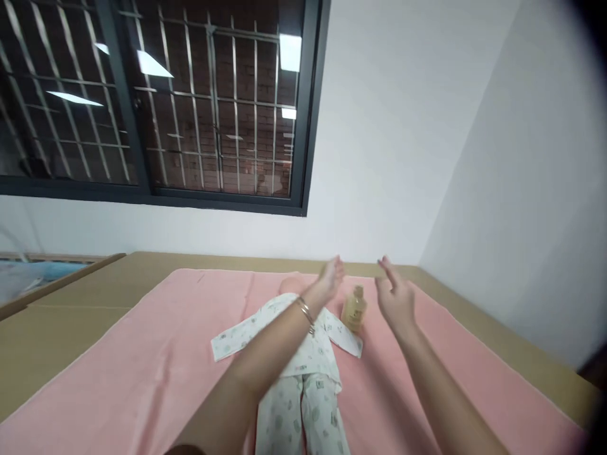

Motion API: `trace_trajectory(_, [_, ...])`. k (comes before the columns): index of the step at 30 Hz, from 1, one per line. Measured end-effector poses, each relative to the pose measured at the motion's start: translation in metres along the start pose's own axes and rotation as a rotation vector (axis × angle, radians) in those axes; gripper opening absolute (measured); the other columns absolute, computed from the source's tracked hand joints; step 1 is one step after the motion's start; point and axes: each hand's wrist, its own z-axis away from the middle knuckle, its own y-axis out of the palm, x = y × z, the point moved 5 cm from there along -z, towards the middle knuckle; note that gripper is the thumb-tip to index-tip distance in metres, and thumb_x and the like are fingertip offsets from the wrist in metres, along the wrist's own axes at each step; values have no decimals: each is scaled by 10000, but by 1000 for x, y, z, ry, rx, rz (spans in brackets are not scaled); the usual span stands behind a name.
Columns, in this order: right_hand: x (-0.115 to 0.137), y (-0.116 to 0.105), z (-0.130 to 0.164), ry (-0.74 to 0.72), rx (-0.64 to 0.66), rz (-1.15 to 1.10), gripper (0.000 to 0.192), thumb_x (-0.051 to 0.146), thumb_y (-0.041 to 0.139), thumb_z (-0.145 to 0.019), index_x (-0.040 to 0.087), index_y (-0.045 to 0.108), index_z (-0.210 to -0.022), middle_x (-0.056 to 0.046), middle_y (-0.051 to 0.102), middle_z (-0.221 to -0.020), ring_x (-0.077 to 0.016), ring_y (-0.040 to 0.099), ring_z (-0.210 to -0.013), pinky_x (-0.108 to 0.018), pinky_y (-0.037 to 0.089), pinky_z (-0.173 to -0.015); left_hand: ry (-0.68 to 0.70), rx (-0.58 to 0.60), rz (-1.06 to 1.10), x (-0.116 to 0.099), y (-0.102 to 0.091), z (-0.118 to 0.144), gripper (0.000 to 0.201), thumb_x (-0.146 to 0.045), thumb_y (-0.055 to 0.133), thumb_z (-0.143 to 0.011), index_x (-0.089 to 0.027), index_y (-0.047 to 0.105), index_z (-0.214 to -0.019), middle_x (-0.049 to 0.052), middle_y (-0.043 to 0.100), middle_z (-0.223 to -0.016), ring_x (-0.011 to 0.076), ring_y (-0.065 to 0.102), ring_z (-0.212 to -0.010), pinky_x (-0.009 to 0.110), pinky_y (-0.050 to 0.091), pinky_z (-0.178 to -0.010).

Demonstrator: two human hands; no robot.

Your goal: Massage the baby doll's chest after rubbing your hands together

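Observation:
Both of my hands are raised over the far part of a pink blanket [190, 354], with a pale yellow bottle [354, 311] standing between and below them. My left hand [331, 277], with bracelets on its wrist, has its fingers stretched out and holds nothing visible. Slightly blurred, my right hand [396, 298] is open, its fingers extended and nothing in them. A white baby top [315, 351] with a small green print lies spread on the blanket, matching trousers [284, 404] below it. My left forearm covers part of the top. A rounded pinkish shape [291, 285] shows at its collar; I cannot tell what it is.
The blanket lies on a tan surface [80, 322] that meets a white wall [389, 126] at the back and right. Above is a dark-framed window [303, 126] with metal bars. At the far left, something blue and clear [42, 272] sits beyond the surface's edge.

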Motion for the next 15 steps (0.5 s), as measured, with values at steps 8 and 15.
trace_trajectory(8, [-55, 94, 9, -2, 344, 241, 531, 322, 267, -882, 76, 607, -1208, -169, 579, -1265, -308, 442, -1275, -494, 267, -1110, -152, -49, 71, 80, -21, -56, 345, -400, 404, -940, -85, 543, -940, 114, 587, -928, 175, 585, -804, 260, 436, -773])
trace_trajectory(15, [-31, 98, 44, 9, 382, 111, 606, 402, 291, -913, 27, 514, -1334, -186, 373, -1468, -304, 209, -1428, -532, 149, -1160, -162, 12, 127, 75, -53, -12, 511, -478, 317, -947, -49, 531, -1126, 172, 609, -1067, 204, 630, -931, 283, 463, -873])
